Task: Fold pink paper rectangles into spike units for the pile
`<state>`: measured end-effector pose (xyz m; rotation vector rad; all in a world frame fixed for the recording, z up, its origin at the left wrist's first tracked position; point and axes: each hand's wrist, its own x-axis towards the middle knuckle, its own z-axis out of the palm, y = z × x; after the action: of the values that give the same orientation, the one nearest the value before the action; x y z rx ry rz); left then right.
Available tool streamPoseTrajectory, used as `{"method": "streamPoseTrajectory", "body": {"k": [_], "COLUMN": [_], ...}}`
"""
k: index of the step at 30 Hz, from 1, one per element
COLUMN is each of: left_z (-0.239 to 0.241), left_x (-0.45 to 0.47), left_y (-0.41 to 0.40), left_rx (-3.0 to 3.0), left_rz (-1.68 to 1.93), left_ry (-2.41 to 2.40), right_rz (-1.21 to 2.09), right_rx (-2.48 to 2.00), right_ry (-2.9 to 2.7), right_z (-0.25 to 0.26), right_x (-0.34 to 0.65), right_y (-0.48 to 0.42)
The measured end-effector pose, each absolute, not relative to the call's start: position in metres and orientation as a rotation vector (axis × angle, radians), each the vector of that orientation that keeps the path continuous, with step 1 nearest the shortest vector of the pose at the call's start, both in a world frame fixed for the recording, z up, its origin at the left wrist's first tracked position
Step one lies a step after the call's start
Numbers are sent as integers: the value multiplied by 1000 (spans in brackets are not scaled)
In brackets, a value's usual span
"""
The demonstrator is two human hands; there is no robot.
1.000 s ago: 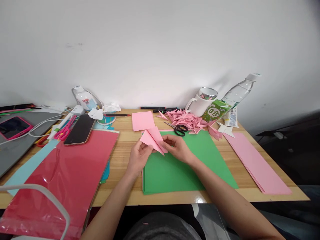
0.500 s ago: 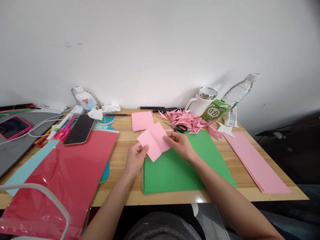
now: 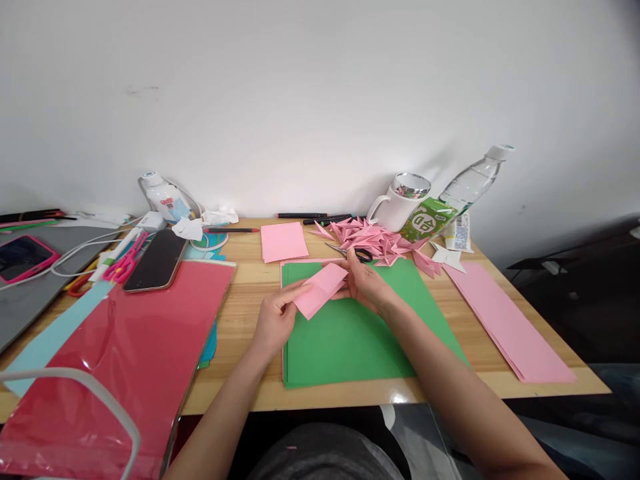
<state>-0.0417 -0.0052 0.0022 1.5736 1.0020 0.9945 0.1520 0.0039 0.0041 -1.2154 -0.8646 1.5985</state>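
The left hand is nearly closed, pinching one side of a small folded pink paper, and the right hand, curled partway, has the other end. The paper is over the left back part of some big green sheets. Black scissors lie just past the right hand (right by a pile of pointy pink pieces).

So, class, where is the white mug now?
In the head view, the white mug stands right of centre by the wall, behind folded pink pieces, left of the green carton.
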Motion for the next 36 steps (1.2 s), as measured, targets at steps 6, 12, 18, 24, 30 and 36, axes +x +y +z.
{"method": "streamPoseTrajectory", "body": {"k": [6, 12, 18, 24, 30, 36], "left_z": [8, 5, -2, -1, -2, 2], "left_x": [-45, -46, -41, -41, -40, -40], "left_y": [-8, -5, -3, -3, -3, -3], "left_rx": [1409, 1011, 1021, 1013, 1014, 1036], "left_rz": [812, 807, 822, 843, 815, 816], "left_ry": [785, 860, 948, 957, 960, 962], "right_rz": [1498, 1380, 1315, 1241, 1180, 1207], "right_rx": [-1191, -1179, -1131, -1180, -1233, -1229], "right_ry": [-1036, -1227, -1218, -1189, -1200, -1148], "right_z": [-1, -2, -1, 0, 2, 6], "right_x": [156, 146, 130, 130, 129, 129], "right_y": [3, -2, -9, -10, -12, -12]}}
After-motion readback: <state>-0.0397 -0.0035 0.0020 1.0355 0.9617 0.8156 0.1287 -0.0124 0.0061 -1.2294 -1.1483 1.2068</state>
